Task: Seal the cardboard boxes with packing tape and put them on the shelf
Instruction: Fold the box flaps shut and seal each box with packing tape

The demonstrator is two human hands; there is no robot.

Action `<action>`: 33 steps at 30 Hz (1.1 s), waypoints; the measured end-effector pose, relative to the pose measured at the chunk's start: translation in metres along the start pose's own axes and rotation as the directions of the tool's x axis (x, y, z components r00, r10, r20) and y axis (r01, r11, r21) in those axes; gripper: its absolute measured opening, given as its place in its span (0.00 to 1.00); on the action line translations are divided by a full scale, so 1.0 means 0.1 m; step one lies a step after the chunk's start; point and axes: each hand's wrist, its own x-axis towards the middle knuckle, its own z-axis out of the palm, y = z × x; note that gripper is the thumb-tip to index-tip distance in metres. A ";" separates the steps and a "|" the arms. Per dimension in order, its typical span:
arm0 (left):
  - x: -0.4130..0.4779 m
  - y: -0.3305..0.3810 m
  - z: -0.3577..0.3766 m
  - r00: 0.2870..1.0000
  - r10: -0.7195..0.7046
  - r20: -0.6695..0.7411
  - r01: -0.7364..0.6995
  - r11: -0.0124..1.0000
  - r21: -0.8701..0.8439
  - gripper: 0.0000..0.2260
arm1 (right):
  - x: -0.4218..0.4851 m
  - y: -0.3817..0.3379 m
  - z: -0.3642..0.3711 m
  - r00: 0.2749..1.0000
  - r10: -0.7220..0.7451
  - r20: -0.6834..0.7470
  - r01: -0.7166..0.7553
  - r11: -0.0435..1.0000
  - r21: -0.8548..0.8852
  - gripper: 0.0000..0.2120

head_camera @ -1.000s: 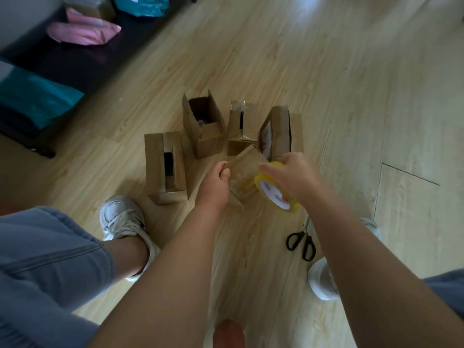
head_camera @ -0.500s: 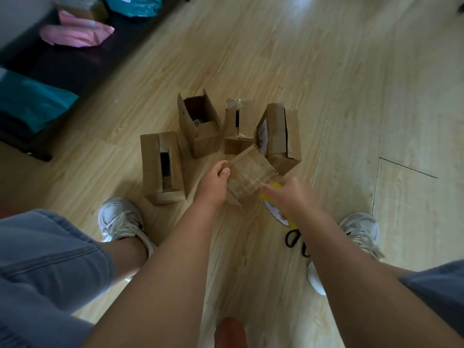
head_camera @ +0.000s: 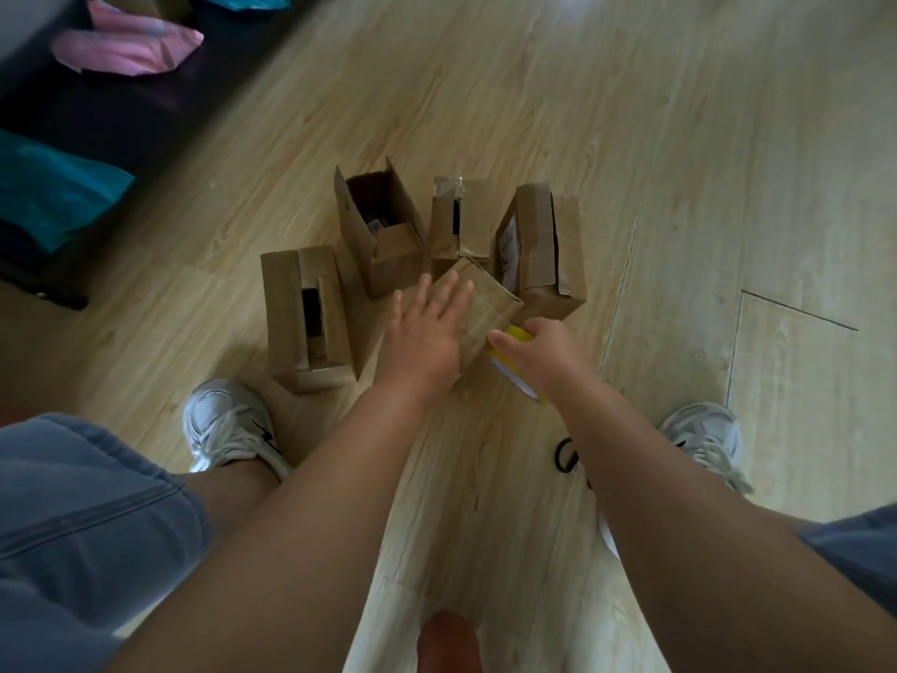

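Observation:
A small cardboard box (head_camera: 490, 308) lies on the wooden floor in front of me. My left hand (head_camera: 427, 327) lies flat on its top with straight fingers. My right hand (head_camera: 539, 352) grips a yellow roll of packing tape (head_camera: 514, 376) against the box's near right edge. Behind it stand several more cardboard boxes: one with a slot at the left (head_camera: 303, 318), an open one (head_camera: 378, 225), a taped one (head_camera: 456, 221) and one with a label (head_camera: 539, 250).
Black-handled scissors (head_camera: 565, 456) lie on the floor under my right forearm. My two white sneakers (head_camera: 223, 425) (head_camera: 704, 439) flank the work spot. A dark low shelf (head_camera: 97, 119) at the upper left holds pink (head_camera: 126, 51) and teal bags (head_camera: 53, 191).
My left hand went from gripping the box's left side to lying flat on its top. My right hand brought the tape roll down along the box's right edge.

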 end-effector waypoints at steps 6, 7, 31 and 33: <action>-0.19 0.11 0.05 0.986 -0.157 0.051 0.158 0.987 -0.024 0.25 | 0.01 -0.09 -0.06 0.995 -0.057 -0.083 0.044 0.988 -0.148 0.26; -0.25 0.16 0.06 0.978 -0.202 0.044 0.203 0.979 -0.024 0.26 | 0.01 -0.12 -0.07 0.987 -0.093 -0.131 0.064 0.976 -0.209 0.27; -0.25 0.12 0.25 1.000 -0.013 0.002 0.012 0.998 0.068 0.29 | 0.18 -0.03 0.02 0.990 -0.041 -0.137 0.033 0.998 -0.060 0.27; -0.29 0.13 0.26 1.000 -0.014 -0.027 0.015 0.999 0.043 0.28 | 0.16 -0.04 -0.01 0.991 -0.049 -0.123 0.044 0.998 -0.038 0.26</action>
